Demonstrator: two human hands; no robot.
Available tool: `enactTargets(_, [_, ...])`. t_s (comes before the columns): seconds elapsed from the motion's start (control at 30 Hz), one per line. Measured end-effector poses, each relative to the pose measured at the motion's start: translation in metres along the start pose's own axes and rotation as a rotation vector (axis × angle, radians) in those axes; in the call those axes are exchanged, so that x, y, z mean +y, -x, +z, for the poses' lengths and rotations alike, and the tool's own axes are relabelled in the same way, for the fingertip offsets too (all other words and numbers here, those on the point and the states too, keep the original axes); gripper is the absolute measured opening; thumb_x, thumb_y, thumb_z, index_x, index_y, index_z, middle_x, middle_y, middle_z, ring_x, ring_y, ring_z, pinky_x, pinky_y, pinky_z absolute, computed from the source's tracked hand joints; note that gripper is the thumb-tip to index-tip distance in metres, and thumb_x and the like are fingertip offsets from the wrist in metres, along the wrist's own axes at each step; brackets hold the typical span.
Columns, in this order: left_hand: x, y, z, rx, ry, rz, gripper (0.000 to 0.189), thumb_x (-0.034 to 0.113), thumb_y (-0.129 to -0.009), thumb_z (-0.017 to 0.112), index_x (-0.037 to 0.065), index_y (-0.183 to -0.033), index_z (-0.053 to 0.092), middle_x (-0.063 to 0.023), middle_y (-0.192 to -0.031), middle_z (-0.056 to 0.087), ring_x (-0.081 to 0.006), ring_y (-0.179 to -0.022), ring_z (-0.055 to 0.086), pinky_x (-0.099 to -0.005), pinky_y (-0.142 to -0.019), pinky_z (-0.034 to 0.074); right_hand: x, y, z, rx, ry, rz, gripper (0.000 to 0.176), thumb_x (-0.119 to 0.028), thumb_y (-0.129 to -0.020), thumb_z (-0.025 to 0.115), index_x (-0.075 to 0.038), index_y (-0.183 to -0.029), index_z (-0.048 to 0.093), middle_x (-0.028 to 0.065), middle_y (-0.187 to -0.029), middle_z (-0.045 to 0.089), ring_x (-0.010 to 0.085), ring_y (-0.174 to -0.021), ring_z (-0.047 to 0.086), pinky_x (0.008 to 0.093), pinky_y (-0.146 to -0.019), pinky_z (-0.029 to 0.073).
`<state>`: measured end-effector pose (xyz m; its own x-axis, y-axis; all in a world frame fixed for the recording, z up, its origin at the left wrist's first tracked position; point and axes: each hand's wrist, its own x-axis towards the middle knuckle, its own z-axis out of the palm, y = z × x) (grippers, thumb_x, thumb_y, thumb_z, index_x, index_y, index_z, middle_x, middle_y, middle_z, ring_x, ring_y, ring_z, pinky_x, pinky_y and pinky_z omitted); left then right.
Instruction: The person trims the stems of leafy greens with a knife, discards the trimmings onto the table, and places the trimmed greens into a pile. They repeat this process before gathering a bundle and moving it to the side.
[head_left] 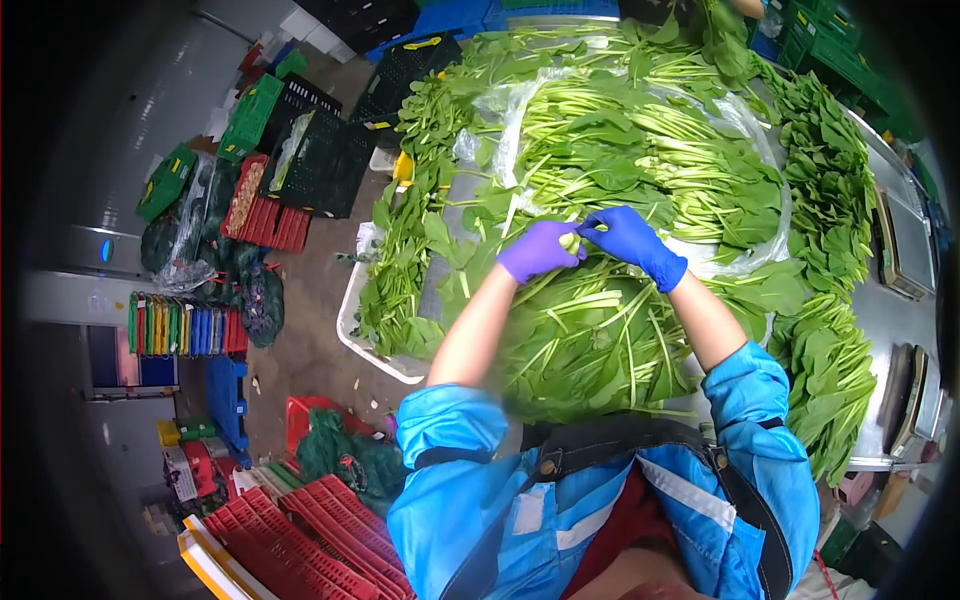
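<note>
Gripping pale stalk ends (570, 243) in curled left hand (535, 252). Touching or nearly touching from right with right hand (635, 245), fingertips closed, can't tell on what. Held above loose greens (590, 345), toward near edge of table (888, 330); long axis unclear.

Stem ends (569, 242) partly hidden in the left hand (541, 251)

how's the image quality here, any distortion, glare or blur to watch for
Head view: strong fisheye bowing, black vignetting towards the corners; pale glare on the shiny grey metal tabletop at right and crumpled clear plastic sheet; hazy smear beside the bare left forearm, over loose green leafy stems; purple-gloved left hand and blue-gloved right hand fairly crisp
</note>
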<state>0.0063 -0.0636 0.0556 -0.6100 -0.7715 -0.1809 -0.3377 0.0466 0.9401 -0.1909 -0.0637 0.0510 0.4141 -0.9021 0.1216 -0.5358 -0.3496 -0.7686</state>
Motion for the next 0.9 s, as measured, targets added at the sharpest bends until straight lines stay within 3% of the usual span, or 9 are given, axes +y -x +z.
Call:
enactTargets(0.1, [-0.033,-0.023,-0.001,0.221,-0.593,0.036,0.02,0.02,-0.067,0.068,0.006,-0.08,0.066,-0.0151,-0.081,0.066,-0.031,-0.075,0.064,-0.04,-0.071,0.051,0.031,0.014,0.002,0.151,-0.041,0.064,0.027,-0.03,-0.08,0.063,-0.006,-0.092,0.069,0.0164,-0.082,0.066,0.0303,-0.074,0.064,0.0373,-0.069,0.049])
enactTargets(0.2, [-0.04,-0.048,0.011,0.227,-0.734,-0.021,0.019,0.026,-0.068,0.064,0.008,-0.075,0.066,-0.0186,-0.079,0.064,-0.0365,-0.074,0.061,-0.0434,-0.069,0.05,0.037,0.037,-0.007,0.268,-0.35,0.577,0.034,-0.033,-0.083,0.065,-0.001,-0.091,0.068,0.0122,-0.08,0.069,0.0187,-0.073,0.064,0.0315,-0.068,0.048])
enactTargets(0.3, [-0.036,-0.075,0.041,0.023,-0.824,-0.143,0.024,0.025,-0.07,0.061,0.008,-0.084,0.069,-0.0201,-0.087,0.065,-0.0355,-0.082,0.063,-0.0423,-0.075,0.051,0.064,0.052,0.002,0.347,-0.287,0.405,0.032,-0.032,-0.083,0.064,-0.001,-0.092,0.068,0.0111,-0.081,0.069,0.0181,-0.073,0.064,0.0306,-0.07,0.048])
enactTargets(0.43, [-0.086,-0.1,0.071,0.059,-0.934,-0.16,0.023,0.023,-0.07,0.061,0.005,-0.083,0.068,-0.0188,-0.089,0.066,-0.0351,-0.082,0.063,-0.0413,-0.076,0.051,0.056,0.075,-0.014,0.325,-0.344,0.485,0.032,-0.032,-0.083,0.064,-0.001,-0.092,0.068,0.0088,-0.08,0.069,0.0172,-0.072,0.064,0.0296,-0.07,0.048])
enactTargets(0.47, [-0.085,-0.096,0.074,0.033,-0.975,-0.139,0.023,0.021,-0.07,0.059,0.005,-0.083,0.068,-0.0184,-0.089,0.066,-0.0344,-0.082,0.063,-0.041,-0.076,0.051,0.06,0.085,-0.019,0.345,-0.354,0.497,0.028,-0.031,-0.084,0.064,-0.007,-0.096,0.07,0.0014,-0.082,0.067,0.0067,-0.063,0.052,0.0235,-0.052,0.04])
enactTargets(0.57, [-0.026,-0.062,0.032,0.065,-1.028,0.014,0.02,0.018,-0.071,0.06,0.004,-0.083,0.068,-0.0159,-0.085,0.067,-0.0307,-0.081,0.065,-0.038,-0.075,0.051,0.057,0.109,-0.043,0.328,-0.353,0.706,0.033,-0.031,-0.083,0.065,-0.001,-0.093,0.068,0.0088,-0.078,0.068,0.0139,-0.07,0.061,0.0279,-0.068,0.047])
enactTargets(0.67, [0.051,-0.005,-0.023,0.461,-0.072,0.102,0.016,0.004,-0.071,0.061,0.005,-0.086,0.067,-0.0076,-0.085,0.066,-0.0146,-0.076,0.061,-0.0281,-0.072,0.049,0.08,0.124,-0.046,0.417,-0.239,0.506,0.031,-0.03,-0.083,0.065,-0.001,-0.094,0.069,0.011,-0.081,0.069,0.0142,-0.072,0.062,0.0286,-0.069,0.047])
enactTargets(0.73, [0.107,0.023,-0.056,0.44,0.029,0.152,0.026,-0.002,-0.072,0.061,0.005,-0.096,0.067,-0.0091,-0.119,0.058,-0.0148,-0.101,0.057,-0.0272,-0.086,0.046,0.062,0.114,-0.053,0.418,-0.288,0.454,0.03,-0.028,-0.083,0.065,-0.003,-0.1,0.068,0.0113,-0.091,0.069,0.0156,-0.083,0.064,0.029,-0.076,0.048])
enactTargets(0.9, [0.148,0.044,-0.069,0.483,0.271,0.413,0.028,0.005,-0.072,0.065,0.001,-0.1,0.065,-0.0145,-0.125,0.055,-0.0199,-0.112,0.052,-0.0314,-0.095,0.04,-0.051,0.076,-0.08,0.458,-0.227,0.009,0.052,-0.03,-0.076,0.073,-0.01,-0.122,0.058,0.0126,-0.119,0.06,0.0228,-0.106,0.059,0.0324,-0.091,0.045])
